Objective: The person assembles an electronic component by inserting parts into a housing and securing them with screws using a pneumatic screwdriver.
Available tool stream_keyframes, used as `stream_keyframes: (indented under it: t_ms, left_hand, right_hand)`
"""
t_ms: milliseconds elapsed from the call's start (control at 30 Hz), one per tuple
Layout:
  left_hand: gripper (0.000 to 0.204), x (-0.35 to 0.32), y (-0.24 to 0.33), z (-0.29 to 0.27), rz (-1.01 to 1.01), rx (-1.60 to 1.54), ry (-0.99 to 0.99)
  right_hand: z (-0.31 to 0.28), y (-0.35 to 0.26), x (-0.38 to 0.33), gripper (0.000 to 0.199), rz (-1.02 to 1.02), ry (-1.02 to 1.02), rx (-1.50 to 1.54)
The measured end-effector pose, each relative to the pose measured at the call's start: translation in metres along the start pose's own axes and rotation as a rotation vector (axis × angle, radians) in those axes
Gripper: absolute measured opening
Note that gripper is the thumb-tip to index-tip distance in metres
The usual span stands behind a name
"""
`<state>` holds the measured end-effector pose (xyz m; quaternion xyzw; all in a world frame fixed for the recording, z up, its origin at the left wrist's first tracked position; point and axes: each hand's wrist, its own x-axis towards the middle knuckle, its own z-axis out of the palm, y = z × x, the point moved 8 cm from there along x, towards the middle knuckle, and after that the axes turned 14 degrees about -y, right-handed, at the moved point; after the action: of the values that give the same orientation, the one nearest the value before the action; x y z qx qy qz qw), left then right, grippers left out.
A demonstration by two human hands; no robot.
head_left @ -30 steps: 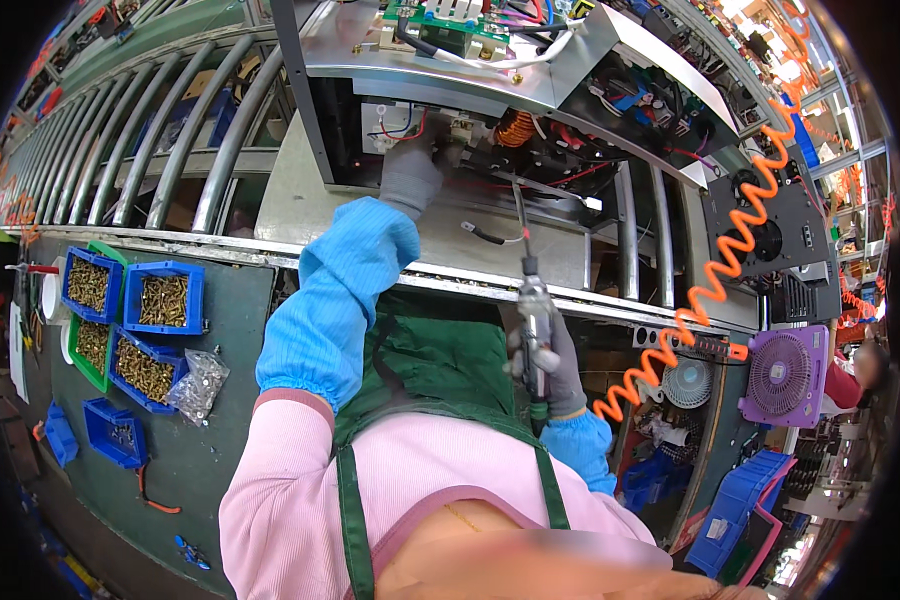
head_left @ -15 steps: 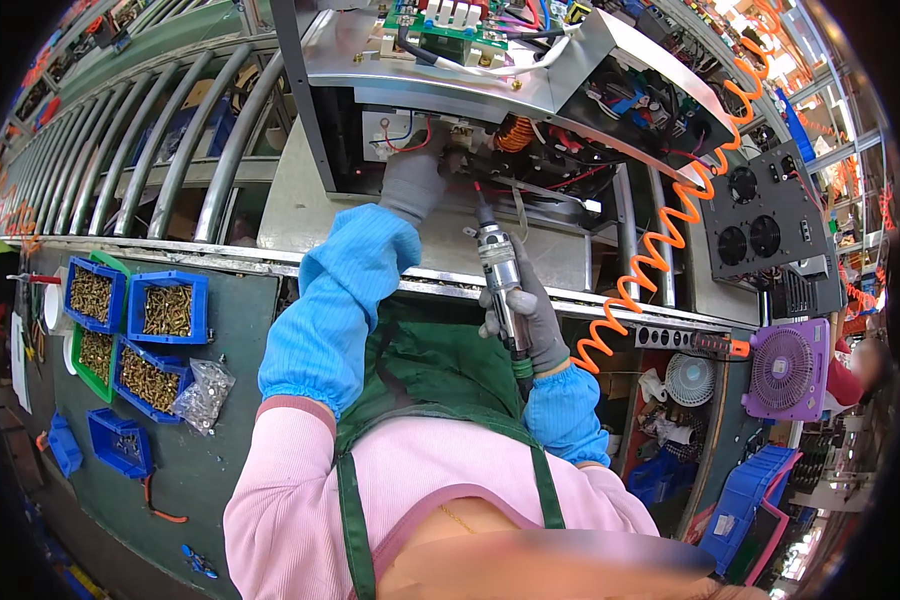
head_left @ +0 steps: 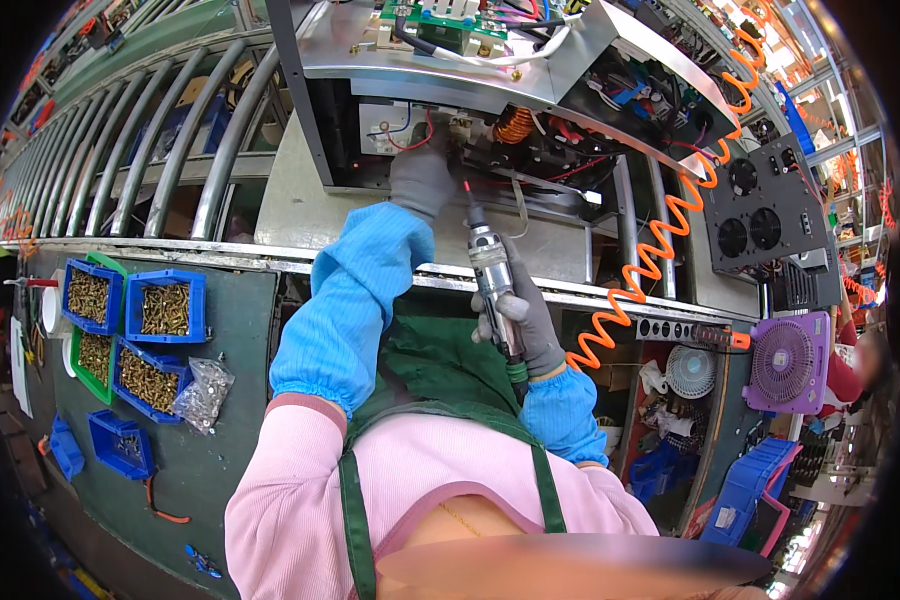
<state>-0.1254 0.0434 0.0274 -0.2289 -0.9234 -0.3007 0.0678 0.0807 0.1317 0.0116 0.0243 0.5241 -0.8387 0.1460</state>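
My right hand [head_left: 532,325], in a grey glove, is closed round a silver air screwdriver [head_left: 490,265]. Its bit, red-tipped, points up and slightly left at the open lower bay of a metal equipment chassis [head_left: 430,75], touching nothing that I can make out. My left hand [head_left: 422,180], gloved too, reaches into that bay beside a white panel [head_left: 385,130] with red and blue wires. Its fingers are hidden among dark parts. Right of them sits an orange-copper coil [head_left: 513,125], with black parts and red wires. A green circuit board [head_left: 450,35] lies on the upper deck.
Blue bins [head_left: 165,308] of brass-coloured screws and a clear bag [head_left: 205,392] of small metal parts stand at left. A roller conveyor [head_left: 160,150] runs behind them. An orange coiled hose [head_left: 635,270] hangs at right, near a black fan panel [head_left: 765,215] and a purple fan [head_left: 788,362].
The screwdriver in my right hand has shifted slightly left. My left hand stays in the bay, with its forearm moved a little to the right.
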Motion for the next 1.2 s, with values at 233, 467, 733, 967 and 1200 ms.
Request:
stream_keyframes:
  t_ms: [233,467,733,967,1200]
  left_hand:
    - [0.044,0.001,-0.004,0.000,0.019,-0.011,0.013]
    - [0.042,0.004,-0.006,0.001,0.024,-0.023,0.046]
    - [0.057,0.011,-0.010,0.004,-0.020,-0.053,-0.088]
    - [0.051,0.006,-0.005,-0.003,-0.048,-0.067,-0.110]
    - [0.052,0.007,-0.011,0.003,-0.065,-0.075,-0.138]
  right_hand:
    - [-0.006,0.025,0.008,0.087,-0.082,-0.092,0.291]
    - [0.045,0.014,0.013,0.073,-0.132,0.095,0.093]
    - [0.068,0.015,0.028,0.072,-0.216,0.141,0.214]
    - [0.064,0.032,0.023,0.063,-0.276,-0.265,1.094]
    - [0.070,0.012,0.019,0.072,-0.232,0.079,0.340]
